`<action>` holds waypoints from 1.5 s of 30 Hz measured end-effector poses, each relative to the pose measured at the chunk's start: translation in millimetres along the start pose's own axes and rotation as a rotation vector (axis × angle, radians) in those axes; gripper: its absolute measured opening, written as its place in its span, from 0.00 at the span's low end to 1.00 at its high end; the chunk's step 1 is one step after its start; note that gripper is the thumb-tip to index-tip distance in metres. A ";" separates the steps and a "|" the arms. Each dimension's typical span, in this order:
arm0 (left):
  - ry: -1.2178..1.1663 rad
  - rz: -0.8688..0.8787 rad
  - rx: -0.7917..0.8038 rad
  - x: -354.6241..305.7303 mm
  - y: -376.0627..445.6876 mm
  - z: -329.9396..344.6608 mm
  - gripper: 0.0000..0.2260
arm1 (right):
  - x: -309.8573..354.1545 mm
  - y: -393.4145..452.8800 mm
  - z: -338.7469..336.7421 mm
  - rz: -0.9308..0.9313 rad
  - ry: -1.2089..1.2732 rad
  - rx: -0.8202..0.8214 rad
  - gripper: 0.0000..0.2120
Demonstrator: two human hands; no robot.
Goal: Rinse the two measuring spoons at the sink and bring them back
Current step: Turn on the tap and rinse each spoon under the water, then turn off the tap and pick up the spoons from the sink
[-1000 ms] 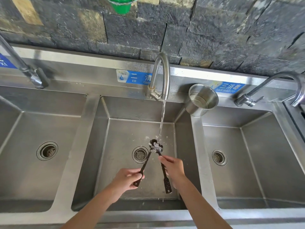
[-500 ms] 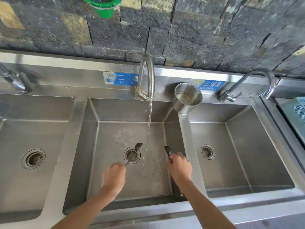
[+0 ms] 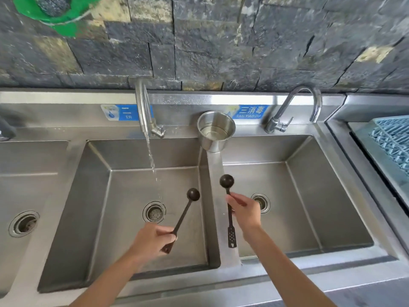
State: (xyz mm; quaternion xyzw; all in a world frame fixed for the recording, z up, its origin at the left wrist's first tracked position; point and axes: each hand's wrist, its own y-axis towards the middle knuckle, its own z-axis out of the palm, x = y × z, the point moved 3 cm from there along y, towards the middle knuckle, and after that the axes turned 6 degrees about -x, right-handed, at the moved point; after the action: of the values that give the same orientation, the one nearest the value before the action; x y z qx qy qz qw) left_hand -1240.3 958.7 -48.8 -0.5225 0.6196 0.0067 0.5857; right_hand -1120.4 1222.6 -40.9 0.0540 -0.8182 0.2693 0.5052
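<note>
A dark stone wall (image 3: pixel 221 41) is seen behind a long stainless steel sink unit (image 3: pixel 276 282). The middle basin (image 3: pixel 106 207) is taken as the landmark. To its right, past a narrow steel divider (image 3: pixel 215 162), a second basin (image 3: pixel 321 196) is set, and part of a third basin (image 3: pixel 26 173) is visible to its left. Further right of the unit, a blue-grey grid rack (image 3: pixel 391 142) is partly in view. Above and left of the middle basin, a green object (image 3: pixel 64 21) hangs on the wall.

At the back edge of the middle basin a curved tap (image 3: pixel 143 109) is mounted, and a thin stream of water (image 3: pixel 151 160) falls from it toward the drain (image 3: pixel 154 212). A second tap (image 3: pixel 287 114) stands behind the right basin. A steel cup (image 3: pixel 215 131) is placed at the back end of the divider.

One dark measuring spoon (image 3: pixel 184 213) is gripped at its handle end by the closed left hand (image 3: pixel 152 240), over the right part of the middle basin, with its bowl raised and clear of the stream. The other measuring spoon (image 3: pixel 229 209) is pinched on its shaft just below the bowl by the right hand (image 3: pixel 245 211), above the divider, with its perforated handle end hanging down.
</note>
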 end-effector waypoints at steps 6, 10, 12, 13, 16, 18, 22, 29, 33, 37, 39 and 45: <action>-0.331 -0.126 -0.001 -71.0 16.7 119.1 0.12 | -5.1 74.2 -83.1 0.075 0.181 0.062 0.05; -0.388 -0.151 -0.021 -111.0 38.0 199.0 0.13 | -35.6 125.5 -123.4 0.174 0.156 0.077 0.06; -0.375 -0.150 -0.038 -122.5 51.1 237.9 0.14 | -58.3 147.3 -136.0 0.227 0.150 0.078 0.06; -0.380 -0.159 -0.052 -125.2 58.2 256.1 0.14 | -70.7 157.5 -139.9 0.249 0.134 0.071 0.08; -0.378 -0.202 -0.088 -120.6 83.9 302.0 0.09 | -109.9 184.6 -143.8 0.308 0.074 0.042 0.10; -0.332 -0.231 -0.119 -105.6 105.6 325.8 0.13 | -134.5 198.7 -139.3 0.357 0.041 0.034 0.09; -0.178 -0.289 -0.200 -64.2 149.5 350.5 0.17 | -181.5 220.5 -117.7 0.432 -0.009 0.070 0.11; -0.116 -0.420 -0.364 4.7 206.5 368.7 0.14 | -248.3 254.3 -67.6 0.461 -0.125 0.120 0.09; -0.092 -0.474 -0.359 28.1 219.3 381.0 0.15 | -274.9 260.9 -51.2 0.458 -0.194 0.152 0.10; -0.077 -0.537 -0.410 42.0 222.3 387.5 0.14 | -288.3 260.8 -42.0 0.439 -0.275 0.168 0.09; -0.081 -0.572 -0.443 48.8 222.0 389.2 0.13 | -290.6 260.5 -41.2 0.431 -0.292 0.141 0.09; -0.109 -0.666 -0.553 55.8 225.6 390.8 0.10 | -286.7 262.3 -44.4 0.317 -0.392 0.118 0.08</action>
State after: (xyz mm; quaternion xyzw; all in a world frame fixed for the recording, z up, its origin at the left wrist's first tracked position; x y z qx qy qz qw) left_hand -1094.3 1267.8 -348.6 -0.8298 0.3604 0.0107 0.4260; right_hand -1040.8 1414.7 -372.3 0.0056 -0.8817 0.3765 0.2843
